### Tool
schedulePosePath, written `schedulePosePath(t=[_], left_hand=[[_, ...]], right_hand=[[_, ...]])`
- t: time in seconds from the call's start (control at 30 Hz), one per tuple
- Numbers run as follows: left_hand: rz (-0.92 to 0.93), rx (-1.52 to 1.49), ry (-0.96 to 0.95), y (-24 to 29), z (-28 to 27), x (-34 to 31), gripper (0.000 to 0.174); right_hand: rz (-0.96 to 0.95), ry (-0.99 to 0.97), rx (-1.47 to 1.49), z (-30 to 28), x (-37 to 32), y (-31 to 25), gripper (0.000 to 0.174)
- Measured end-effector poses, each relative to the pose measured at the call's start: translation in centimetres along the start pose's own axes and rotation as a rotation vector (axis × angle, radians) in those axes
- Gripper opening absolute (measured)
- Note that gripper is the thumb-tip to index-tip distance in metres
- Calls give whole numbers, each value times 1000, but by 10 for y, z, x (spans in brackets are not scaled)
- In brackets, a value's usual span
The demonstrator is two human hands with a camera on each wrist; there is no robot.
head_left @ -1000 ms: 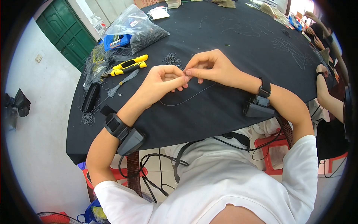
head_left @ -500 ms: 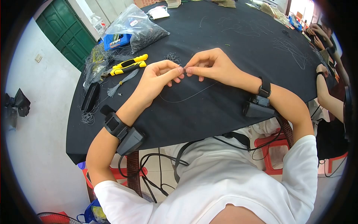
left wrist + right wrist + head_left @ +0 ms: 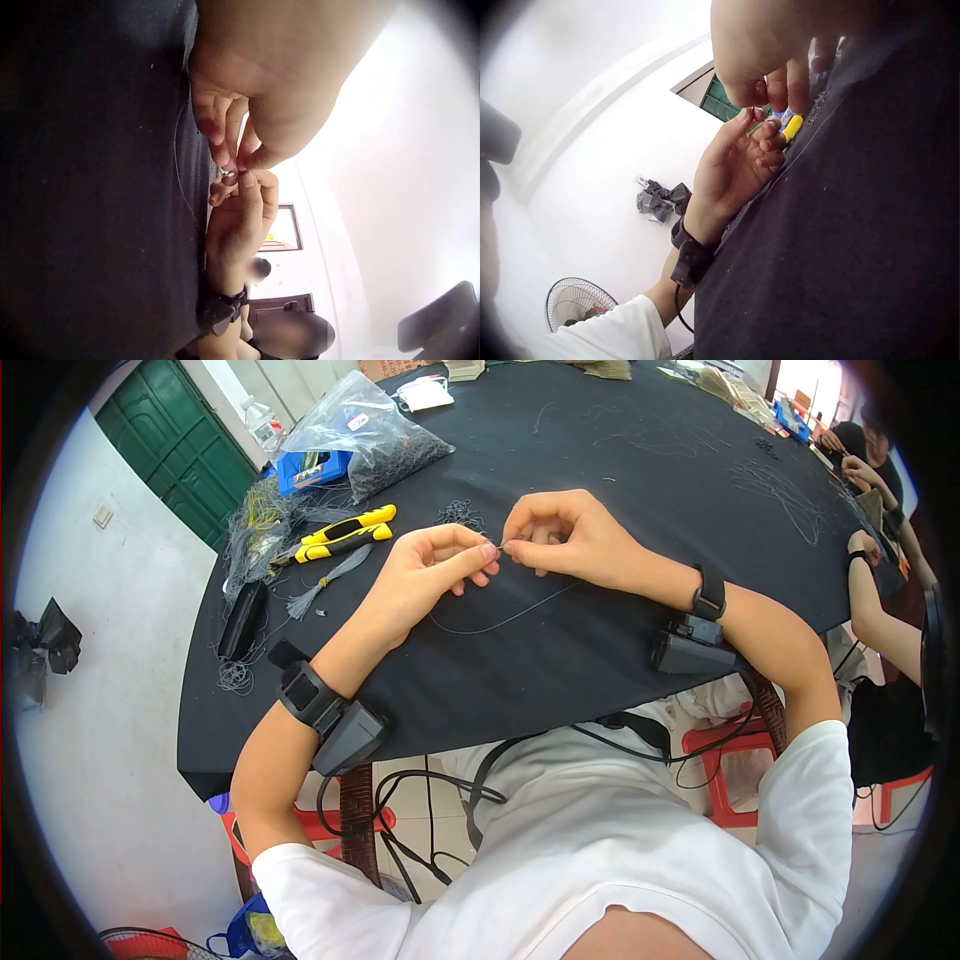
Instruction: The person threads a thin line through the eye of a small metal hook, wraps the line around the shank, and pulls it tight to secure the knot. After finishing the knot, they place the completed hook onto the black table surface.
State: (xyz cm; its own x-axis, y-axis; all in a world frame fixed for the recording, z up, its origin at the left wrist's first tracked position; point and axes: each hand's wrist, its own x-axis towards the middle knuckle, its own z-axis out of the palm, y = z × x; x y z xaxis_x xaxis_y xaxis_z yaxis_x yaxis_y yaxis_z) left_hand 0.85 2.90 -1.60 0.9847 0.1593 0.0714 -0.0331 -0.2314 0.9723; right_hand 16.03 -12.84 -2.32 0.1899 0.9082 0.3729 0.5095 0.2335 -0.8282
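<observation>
1. L side: tied hank [image 3: 345,572] + yellow/black pliers [image 3: 345,540] on black cloth [image 3: 600,650], prob. kept w/in reach but off the work spot.
2. Far of pliers: clear bag [image 3: 400,458] of small dark bits; looks like bulk stock.
3. L hand [image 3: 430,568]: thumb + forefinger pinched, no gap, on tiny piece [image 3: 500,547]; other fingers loosely bent, prob. so they don't block the view.
4. Dark pile [image 3: 460,513] just far of L hand, prob. for quick pickup.
5. Tiny piece is b/w both hands' fingertips, too small to ID. Two-sided pinch prob. steadies it.
6. Thin line [image 3: 480,632] curves slack on near side; ends hidden.
7. R hand [image 3: 580,538]: thumb + forefinger pinched on same piece, rest curled.
</observation>
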Motion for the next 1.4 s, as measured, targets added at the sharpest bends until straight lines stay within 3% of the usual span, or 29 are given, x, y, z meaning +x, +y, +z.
schedulePosePath(t=[0.2, 0.5, 1.4], left_hand=[[52, -53, 65, 5, 3, -2, 24], [203, 58, 5, -4, -3, 3, 23], [152, 144, 114, -9, -3, 3, 17]], right_hand=[[11, -10, 21, 1, 1, 3, 11], [57, -55, 89, 1, 1, 6, 13], [72, -83, 82, 1, 2, 3, 16]])
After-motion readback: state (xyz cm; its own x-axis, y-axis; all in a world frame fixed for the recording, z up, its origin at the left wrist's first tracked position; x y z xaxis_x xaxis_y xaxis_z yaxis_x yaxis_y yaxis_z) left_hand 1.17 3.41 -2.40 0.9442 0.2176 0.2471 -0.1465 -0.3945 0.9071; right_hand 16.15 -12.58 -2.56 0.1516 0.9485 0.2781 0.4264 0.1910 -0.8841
